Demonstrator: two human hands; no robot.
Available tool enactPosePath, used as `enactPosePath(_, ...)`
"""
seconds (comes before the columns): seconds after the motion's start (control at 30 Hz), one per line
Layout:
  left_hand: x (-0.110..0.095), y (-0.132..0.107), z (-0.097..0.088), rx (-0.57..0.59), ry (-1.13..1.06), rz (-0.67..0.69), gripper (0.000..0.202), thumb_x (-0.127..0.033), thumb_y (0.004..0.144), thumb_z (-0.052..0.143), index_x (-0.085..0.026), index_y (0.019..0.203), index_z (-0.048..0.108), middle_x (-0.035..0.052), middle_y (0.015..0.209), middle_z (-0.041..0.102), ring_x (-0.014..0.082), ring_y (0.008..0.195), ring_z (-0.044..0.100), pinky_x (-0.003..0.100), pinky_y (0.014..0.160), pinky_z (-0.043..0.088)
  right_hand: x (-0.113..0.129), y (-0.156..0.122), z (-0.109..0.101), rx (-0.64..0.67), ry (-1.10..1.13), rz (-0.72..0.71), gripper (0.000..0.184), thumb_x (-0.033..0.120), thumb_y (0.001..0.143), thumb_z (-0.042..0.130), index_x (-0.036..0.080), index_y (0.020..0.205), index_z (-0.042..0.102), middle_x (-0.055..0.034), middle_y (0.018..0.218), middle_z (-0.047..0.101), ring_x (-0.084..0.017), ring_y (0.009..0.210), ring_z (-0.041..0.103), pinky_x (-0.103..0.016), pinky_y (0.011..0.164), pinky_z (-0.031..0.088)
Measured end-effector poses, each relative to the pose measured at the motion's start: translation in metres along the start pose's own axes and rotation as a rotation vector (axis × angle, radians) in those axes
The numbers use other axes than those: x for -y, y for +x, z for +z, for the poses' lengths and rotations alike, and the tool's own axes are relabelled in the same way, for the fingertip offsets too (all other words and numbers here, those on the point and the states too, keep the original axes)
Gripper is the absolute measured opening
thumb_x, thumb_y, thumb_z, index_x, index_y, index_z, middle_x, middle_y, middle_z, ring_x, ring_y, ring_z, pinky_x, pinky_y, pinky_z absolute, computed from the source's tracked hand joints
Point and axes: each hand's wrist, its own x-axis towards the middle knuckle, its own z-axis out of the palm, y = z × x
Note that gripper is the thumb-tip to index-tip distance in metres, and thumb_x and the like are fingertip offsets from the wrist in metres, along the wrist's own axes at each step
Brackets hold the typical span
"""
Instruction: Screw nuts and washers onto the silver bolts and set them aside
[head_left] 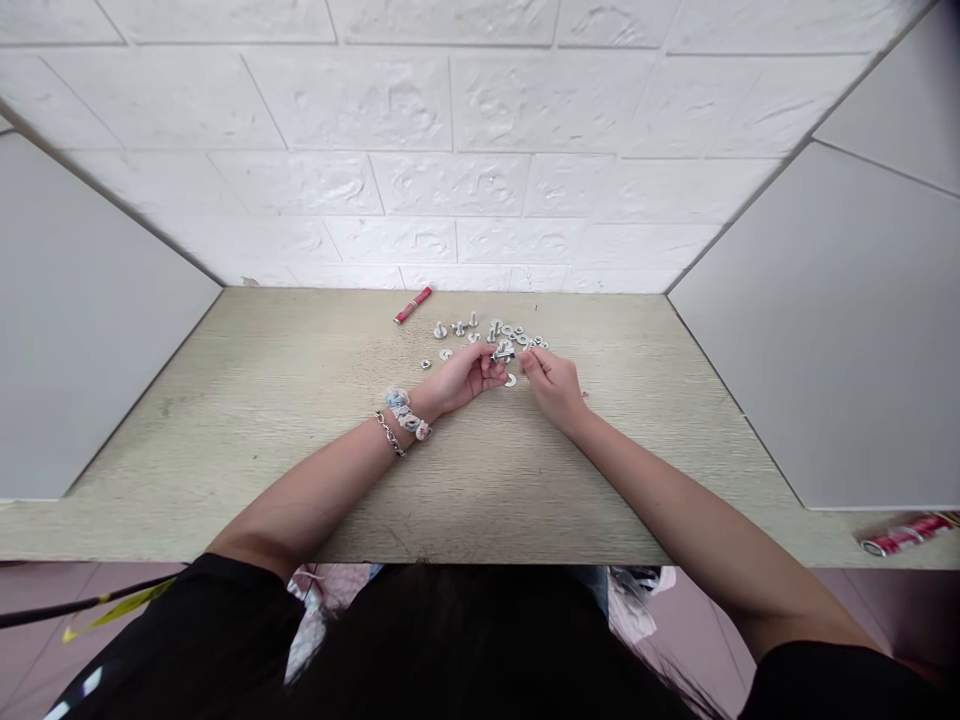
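Observation:
Between the thumb and fingers of my left hand (pixel 469 378) is a metal bolt (pixel 503 354), lying roughly sideways. My right hand (pixel 553 382) is closed in a pinch just right of the bolt's end; whatever its fingertips hold is too small to make out. Beyond my hands lie several loose washers (pixel 523 340) and nuts, some partly hidden by my fingers. A few bolts (pixel 440 330) stand on their heads to the left of this group. One washer (pixel 511 381) rests on the table between my hands, and a nut (pixel 425 364) lies left of my left hand.
A red tube-shaped object (pixel 412 305) lies near the back of the wooden table (pixel 480 500). Another red cylinder (pixel 904 535) lies at the front right. White brick wall (pixel 450 180) stands behind, with grey panels on the left (pixel 90 320) and right (pixel 840 340).

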Motion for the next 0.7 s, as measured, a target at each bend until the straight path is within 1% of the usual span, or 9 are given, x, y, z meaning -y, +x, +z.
enactPosePath(0.03, 0.0001, 0.0001, 0.0002, -0.002, -0.004, 0.010, 0.033, -0.025, 0.081, 0.053, -0.015, 0.053, 0.040, 0.0019, 0.061, 0.056, 0.0108, 0.063, 0.059, 0.025, 0.073, 0.048, 0.0002, 0.0000, -0.0005, -0.014, 0.000, 0.002, 0.038, 0.050, 0.090, 0.042, 0.019, 0.069, 0.050, 0.0021, 0.056, 0.047, -0.011, 0.055, 0.044, -0.024, 0.054, 0.034)
enactPosePath(0.1, 0.0001, 0.0003, 0.0003, -0.001, -0.007, 0.023, 0.033, -0.025, 0.081, 0.052, -0.015, 0.052, 0.040, 0.0017, 0.061, 0.056, 0.0110, 0.063, 0.059, 0.025, 0.072, 0.048, 0.0004, -0.0005, -0.0006, -0.036, 0.013, 0.007, 0.036, 0.050, 0.089, 0.042, 0.020, 0.072, 0.050, 0.0026, 0.056, 0.047, -0.011, 0.054, 0.043, -0.024, 0.053, 0.033)
enactPosePath(0.2, 0.0000, 0.0005, -0.0005, 0.010, 0.003, 0.007, 0.032, -0.025, 0.081, 0.052, -0.015, 0.053, 0.040, 0.0022, 0.061, 0.057, 0.0112, 0.063, 0.060, 0.026, 0.074, 0.048, -0.0001, -0.0017, 0.0017, -0.033, 0.040, 0.000, 0.023, 0.042, 0.087, 0.049, 0.021, 0.096, 0.053, 0.0050, 0.058, 0.048, -0.010, 0.050, 0.040, -0.023, 0.051, 0.033)
enactPosePath(0.27, 0.0001, 0.0006, -0.0013, 0.015, 0.008, -0.006, 0.032, -0.026, 0.081, 0.053, -0.015, 0.053, 0.040, 0.0024, 0.062, 0.057, 0.0113, 0.064, 0.060, 0.026, 0.075, 0.048, -0.0005, -0.0025, 0.0035, -0.026, 0.057, -0.015, 0.027, 0.037, 0.086, 0.050, 0.022, 0.108, 0.051, 0.0052, 0.061, 0.051, -0.009, 0.048, 0.039, -0.023, 0.051, 0.033)
enactPosePath(0.3, 0.0002, 0.0006, -0.0017, 0.020, 0.009, -0.009, 0.032, -0.026, 0.081, 0.053, -0.015, 0.053, 0.040, 0.0024, 0.062, 0.057, 0.0114, 0.064, 0.060, 0.026, 0.075, 0.048, -0.0006, -0.0029, 0.0041, -0.028, 0.063, -0.022, 0.028, 0.035, 0.086, 0.050, 0.022, 0.110, 0.051, 0.0049, 0.063, 0.052, -0.009, 0.048, 0.038, -0.023, 0.050, 0.033)
enactPosePath(0.43, 0.0004, 0.0006, -0.0024, 0.036, 0.004, -0.013, 0.032, -0.026, 0.080, 0.054, -0.015, 0.054, 0.041, 0.0023, 0.062, 0.057, 0.0114, 0.063, 0.060, 0.026, 0.074, 0.048, 0.0014, -0.0038, 0.0042, -0.054, 0.052, -0.029, 0.024, 0.032, 0.085, 0.049, 0.021, 0.105, 0.056, 0.0047, 0.060, 0.052, -0.008, 0.046, 0.037, -0.023, 0.050, 0.032)
enactPosePath(0.6, -0.0001, 0.0001, -0.0008, 0.035, 0.006, -0.002, 0.032, -0.025, 0.081, 0.053, -0.015, 0.053, 0.041, 0.0027, 0.062, 0.057, 0.0117, 0.063, 0.060, 0.027, 0.074, 0.048, 0.0054, -0.0025, 0.0020, -0.034, 0.017, -0.037, 0.022, 0.031, 0.082, 0.053, 0.020, 0.101, 0.059, 0.0050, 0.058, 0.050, -0.008, 0.046, 0.037, -0.023, 0.049, 0.032)
enactPosePath(0.63, -0.0002, -0.0001, -0.0005, 0.033, 0.007, -0.003, 0.032, -0.025, 0.082, 0.052, -0.015, 0.053, 0.040, 0.0026, 0.062, 0.057, 0.0115, 0.063, 0.060, 0.027, 0.074, 0.048, 0.0055, -0.0021, 0.0015, -0.031, 0.012, -0.034, 0.021, 0.033, 0.083, 0.053, 0.020, 0.098, 0.059, 0.0050, 0.057, 0.050, -0.008, 0.047, 0.038, -0.023, 0.050, 0.032)
enactPosePath(0.7, -0.0004, -0.0004, 0.0000, 0.022, 0.010, -0.010, 0.032, -0.025, 0.082, 0.053, -0.015, 0.054, 0.040, 0.0024, 0.062, 0.057, 0.0114, 0.063, 0.060, 0.027, 0.074, 0.048, 0.0047, -0.0014, 0.0003, -0.023, 0.009, -0.022, 0.022, 0.039, 0.086, 0.050, 0.019, 0.083, 0.059, 0.0038, 0.055, 0.048, -0.009, 0.050, 0.040, -0.024, 0.052, 0.033)
